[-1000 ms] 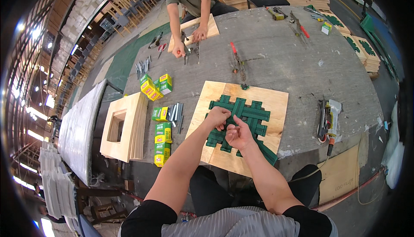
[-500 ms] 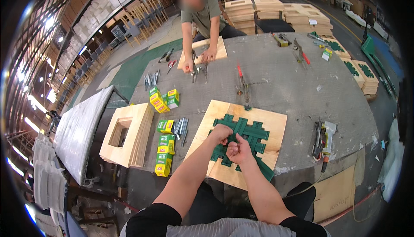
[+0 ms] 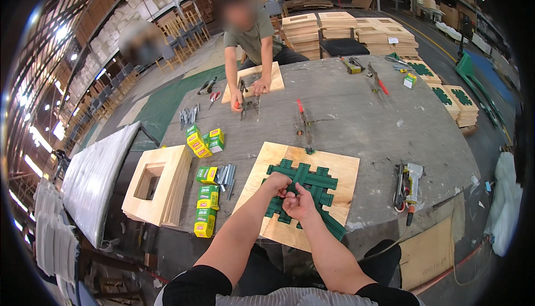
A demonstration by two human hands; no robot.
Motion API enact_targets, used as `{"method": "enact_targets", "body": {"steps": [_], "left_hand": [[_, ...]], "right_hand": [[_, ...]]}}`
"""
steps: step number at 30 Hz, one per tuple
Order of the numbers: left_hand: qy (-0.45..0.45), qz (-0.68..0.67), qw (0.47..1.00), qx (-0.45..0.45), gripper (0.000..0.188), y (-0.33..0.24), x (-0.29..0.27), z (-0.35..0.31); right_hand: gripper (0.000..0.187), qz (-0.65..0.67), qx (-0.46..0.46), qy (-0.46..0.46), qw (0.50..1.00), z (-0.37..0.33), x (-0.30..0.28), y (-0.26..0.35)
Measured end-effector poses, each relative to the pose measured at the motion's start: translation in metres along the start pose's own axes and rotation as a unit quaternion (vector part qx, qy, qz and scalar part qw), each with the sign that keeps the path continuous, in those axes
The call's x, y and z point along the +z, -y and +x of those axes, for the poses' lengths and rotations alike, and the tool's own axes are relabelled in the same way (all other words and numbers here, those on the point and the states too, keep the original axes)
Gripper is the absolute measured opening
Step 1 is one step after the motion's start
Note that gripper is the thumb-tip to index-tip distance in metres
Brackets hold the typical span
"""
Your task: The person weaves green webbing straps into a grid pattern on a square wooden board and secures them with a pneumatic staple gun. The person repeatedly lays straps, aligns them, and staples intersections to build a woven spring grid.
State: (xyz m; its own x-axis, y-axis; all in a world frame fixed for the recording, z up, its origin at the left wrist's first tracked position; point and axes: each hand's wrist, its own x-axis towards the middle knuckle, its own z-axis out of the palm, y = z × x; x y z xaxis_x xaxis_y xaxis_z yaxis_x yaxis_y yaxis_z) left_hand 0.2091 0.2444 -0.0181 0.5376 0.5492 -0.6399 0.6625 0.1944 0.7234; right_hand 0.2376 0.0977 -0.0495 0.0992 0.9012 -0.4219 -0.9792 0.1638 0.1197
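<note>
In front of me a square wooden panel (image 3: 344, 168) lies on the table, with green webbing straps (image 3: 322, 181) woven crosswise over its middle. My left hand (image 3: 277, 184) is closed over the weave, its fingers pinching a strap. Just to its right, my right hand (image 3: 299, 203) has its fingers curled and its thumb raised against the same strap. The two hands nearly touch, and the strap between them is mostly hidden. One longer green strap end (image 3: 332, 225) trails out past the panel's near right side.
Left of the panel stand green-and-yellow staple boxes (image 3: 207, 197), loose staple strips (image 3: 225, 178) and stacked wooden frames (image 3: 159, 186). A staple gun (image 3: 411, 186) lies at right, red-handled pliers (image 3: 302, 117) beyond the panel. Across the table a co-worker (image 3: 251, 49) handles another frame with a tool.
The whole view has shifted slightly, so the table sits lower and further left. My hands stay at the weave, with the right wrist turned a little. The co-worker's hands remain at their frame.
</note>
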Motion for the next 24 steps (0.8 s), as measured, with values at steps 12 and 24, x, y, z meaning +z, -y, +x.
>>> {"method": "enact_targets", "body": {"steps": [12,24], "left_hand": [[-0.203,0.330,0.884,0.261,0.027,-0.017,-0.019,0.000],[-0.054,0.084,0.916,0.388,0.052,-0.019,-0.030,-0.015]], "right_hand": [[0.040,-0.645,-0.457,-0.232,0.566,-0.182,-0.064,0.002],[0.034,-0.721,-0.376,-0.278,0.512,-0.202,-0.107,0.017]]}}
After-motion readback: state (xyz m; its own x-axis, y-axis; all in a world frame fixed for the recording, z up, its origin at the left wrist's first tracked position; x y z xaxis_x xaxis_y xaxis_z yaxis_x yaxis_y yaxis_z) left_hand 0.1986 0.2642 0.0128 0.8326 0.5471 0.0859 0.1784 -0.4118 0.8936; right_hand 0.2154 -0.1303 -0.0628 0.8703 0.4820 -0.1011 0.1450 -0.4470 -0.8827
